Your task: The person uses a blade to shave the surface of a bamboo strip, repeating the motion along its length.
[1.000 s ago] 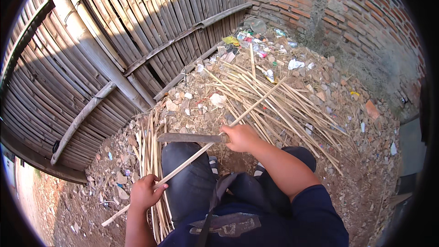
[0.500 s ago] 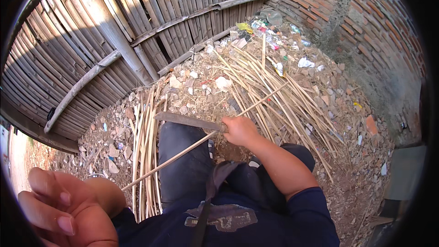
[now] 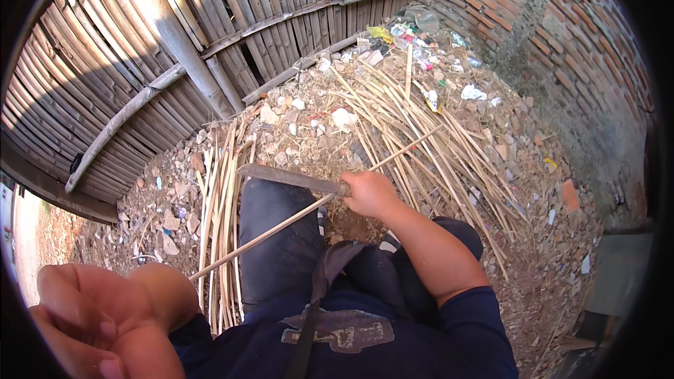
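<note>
My right hand, in front of my knees, is closed round the handle of a machete, whose dark blade points left over my left knee. A long thin bamboo stick runs through that same grip, slanting from my left forearm up to the far right. Close to the camera at the lower left, my left hand is raised with the palm showing and its fingers loosely bent. I see nothing in it.
Split bamboo strips lie left of my left leg; a wider pile of strips spreads at the right. Stones and litter cover the ground. A bamboo fence and a brick wall meet at the back.
The fingers of my left hand have curled in more, and the hand has sunk a little. My right hand still grips the machete and stick, with the blade tipped slightly differently.
</note>
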Action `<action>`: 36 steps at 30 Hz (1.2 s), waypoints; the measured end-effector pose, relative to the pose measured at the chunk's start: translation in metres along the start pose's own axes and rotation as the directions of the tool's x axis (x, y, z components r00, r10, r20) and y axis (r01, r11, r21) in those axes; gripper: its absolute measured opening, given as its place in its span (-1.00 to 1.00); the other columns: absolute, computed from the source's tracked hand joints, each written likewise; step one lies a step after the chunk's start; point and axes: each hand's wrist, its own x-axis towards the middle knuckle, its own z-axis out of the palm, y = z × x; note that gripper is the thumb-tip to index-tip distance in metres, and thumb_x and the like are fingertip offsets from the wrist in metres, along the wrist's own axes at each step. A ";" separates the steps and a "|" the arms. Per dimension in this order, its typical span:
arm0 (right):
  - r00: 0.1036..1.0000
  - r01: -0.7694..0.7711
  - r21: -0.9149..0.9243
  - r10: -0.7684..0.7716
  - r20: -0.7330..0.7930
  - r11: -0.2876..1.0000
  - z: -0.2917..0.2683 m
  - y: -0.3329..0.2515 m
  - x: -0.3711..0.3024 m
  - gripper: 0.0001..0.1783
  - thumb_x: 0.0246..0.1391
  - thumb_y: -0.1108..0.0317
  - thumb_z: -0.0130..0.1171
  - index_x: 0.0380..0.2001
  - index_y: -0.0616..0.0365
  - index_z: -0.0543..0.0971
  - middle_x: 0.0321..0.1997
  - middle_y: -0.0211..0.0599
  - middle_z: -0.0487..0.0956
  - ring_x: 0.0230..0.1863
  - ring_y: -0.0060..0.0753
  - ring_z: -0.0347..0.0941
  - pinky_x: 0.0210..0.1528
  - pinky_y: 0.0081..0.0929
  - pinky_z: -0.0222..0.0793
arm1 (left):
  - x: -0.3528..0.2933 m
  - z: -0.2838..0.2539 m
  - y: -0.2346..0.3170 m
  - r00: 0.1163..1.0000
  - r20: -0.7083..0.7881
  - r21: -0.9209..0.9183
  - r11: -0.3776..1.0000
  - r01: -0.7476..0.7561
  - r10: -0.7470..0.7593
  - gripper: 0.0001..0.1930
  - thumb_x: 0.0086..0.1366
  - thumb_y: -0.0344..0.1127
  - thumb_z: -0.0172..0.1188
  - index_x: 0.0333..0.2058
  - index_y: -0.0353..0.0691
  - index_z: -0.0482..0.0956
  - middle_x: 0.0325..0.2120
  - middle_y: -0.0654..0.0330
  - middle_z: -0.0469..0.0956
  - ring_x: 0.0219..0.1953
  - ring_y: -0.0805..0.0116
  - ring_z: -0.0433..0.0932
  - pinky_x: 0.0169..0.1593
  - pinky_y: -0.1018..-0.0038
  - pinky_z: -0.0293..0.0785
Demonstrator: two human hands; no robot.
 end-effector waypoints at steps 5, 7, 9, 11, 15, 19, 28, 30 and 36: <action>1.000 0.012 0.000 -0.012 0.012 1.000 -0.003 -0.005 0.003 -0.71 -0.06 0.22 0.36 -0.26 0.06 0.59 -0.40 -0.05 0.67 -0.26 0.11 0.66 -0.20 0.04 0.56 | -0.012 0.000 -0.012 0.989 -0.100 0.022 0.994 -0.109 0.111 -0.59 0.41 -0.05 0.27 0.19 0.09 0.50 -0.11 0.43 0.41 -0.36 0.44 0.36 -0.37 0.48 0.19; 0.997 0.036 0.013 -0.035 -0.069 0.999 0.004 0.001 0.002 -0.72 -0.05 0.22 0.35 -0.26 0.06 0.59 -0.41 -0.04 0.67 -0.25 0.11 0.66 -0.19 0.05 0.56 | -0.013 0.004 -0.013 0.988 -0.107 0.006 0.994 -0.111 0.111 -0.59 0.37 -0.04 0.31 0.13 0.05 0.51 -0.16 0.40 0.40 -0.38 0.42 0.37 -0.38 0.46 0.20; 1.000 0.005 0.016 -0.005 -0.015 1.000 0.001 -0.001 0.002 -0.72 -0.05 0.22 0.35 -0.26 0.06 0.59 -0.40 -0.04 0.67 -0.24 0.12 0.66 -0.18 0.05 0.56 | -0.017 0.008 -0.017 0.981 -0.151 0.016 0.993 -0.120 0.121 -0.58 0.33 -0.03 0.36 0.07 0.01 0.52 -0.22 0.37 0.39 -0.40 0.41 0.37 -0.39 0.45 0.21; 0.999 -0.028 0.014 0.028 0.022 1.000 -0.003 -0.004 0.005 -0.72 -0.05 0.22 0.35 -0.26 0.06 0.60 -0.39 -0.04 0.68 -0.24 0.12 0.66 -0.18 0.05 0.55 | -0.026 0.016 -0.020 0.962 -0.247 0.022 0.993 -0.119 0.120 -0.57 0.28 -0.01 0.41 0.02 -0.03 0.52 -0.27 0.35 0.39 -0.41 0.39 0.38 -0.41 0.43 0.23; 0.999 -0.033 0.012 0.033 0.013 0.999 -0.005 -0.002 0.003 -0.69 -0.08 0.21 0.37 -0.24 0.04 0.60 -0.40 -0.04 0.67 -0.25 0.12 0.65 -0.19 0.04 0.56 | -0.056 0.044 -0.025 0.982 -0.100 0.049 0.985 0.165 -0.159 -0.54 0.20 0.01 0.50 -0.10 -0.10 0.54 -0.38 0.30 0.37 -0.45 0.36 0.39 -0.43 0.39 0.25; 0.995 -0.084 0.006 0.084 -0.048 0.996 -0.012 0.006 -0.003 -0.69 -0.04 0.23 0.33 -0.19 0.02 0.60 -0.40 -0.09 0.68 -0.23 0.08 0.67 -0.17 0.01 0.56 | -0.132 0.040 -0.032 0.493 0.458 0.577 0.669 0.469 -0.740 -0.30 0.22 0.09 0.42 0.12 -0.37 0.48 -0.03 -0.15 0.47 -0.02 -0.13 0.52 0.07 0.13 0.45; 0.979 -0.157 0.059 0.163 -0.119 0.986 -0.034 0.005 0.004 -0.68 -0.06 0.24 0.33 -0.17 0.02 0.63 -0.37 -0.10 0.69 -0.22 0.06 0.67 -0.15 0.00 0.56 | -0.264 -0.003 0.017 0.058 0.341 0.814 0.325 0.482 -0.938 -0.63 0.30 -0.09 0.35 -0.11 -0.25 0.55 -0.26 0.02 0.61 -0.22 -0.07 0.62 -0.08 0.06 0.50; 0.980 -0.158 0.038 0.161 -0.114 0.987 -0.034 0.011 0.002 -0.54 -0.08 0.20 0.40 -0.05 -0.02 0.60 -0.41 -0.11 0.68 -0.26 0.06 0.65 -0.20 -0.01 0.55 | -0.287 -0.007 0.015 0.178 0.321 0.796 0.367 0.482 -0.930 -0.70 0.32 -0.12 0.33 -0.21 -0.24 0.56 -0.41 0.00 0.62 -0.39 -0.11 0.63 -0.22 0.04 0.53; 0.995 -0.094 0.067 0.096 -0.022 0.993 -0.063 0.002 -0.025 -0.52 0.02 0.16 0.39 -0.02 0.03 0.51 -0.30 -0.08 0.69 -0.16 0.09 0.66 -0.15 0.00 0.54 | -0.271 0.013 0.005 0.033 0.292 0.736 0.247 0.630 -0.956 -0.70 0.40 -0.14 0.27 -0.39 -0.26 0.56 -0.55 -0.08 0.59 -0.45 -0.18 0.62 -0.34 0.03 0.49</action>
